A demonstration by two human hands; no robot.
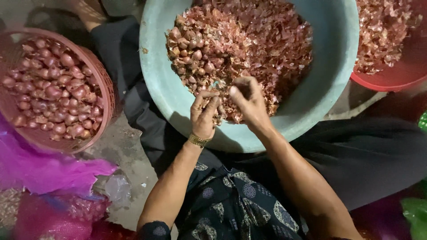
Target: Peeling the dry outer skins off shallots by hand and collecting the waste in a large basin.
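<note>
Hands: both work close together over the near edge of a wide pale green basin [155, 75], seen from above by the person seated behind it.
Left hand [204, 116]: fingers curled narrow, tips bunched on something small at the edge of the heap; what it is cannot be made out. A gold bracelet [198, 141] circles the wrist.
Right hand [250, 101]: thumb and forefinger pinched nearly closed just beside the left fingertips; whether anything sits between them cannot be told.
Basin contents: a heap of reddish-brown shallot skins [267, 44] fills the middle, with unpeeled shallots [189, 49] gathered along its left side, directly beyond the left hand.
Left of basin: a pink woven basket [106, 95] holds peeled shallots [55, 89], glossy and purple, well apart from the hands.
Upper right: a red tub [400, 73] carries more dry skins, its rim just beside the basin.
Foreground: dark patterned clothing [231, 204] covers the lap beneath both forearms.
Lower left: a crumpled magenta plastic bag [44, 169] lies on the grey concrete floor [129, 155], below the basket.
</note>
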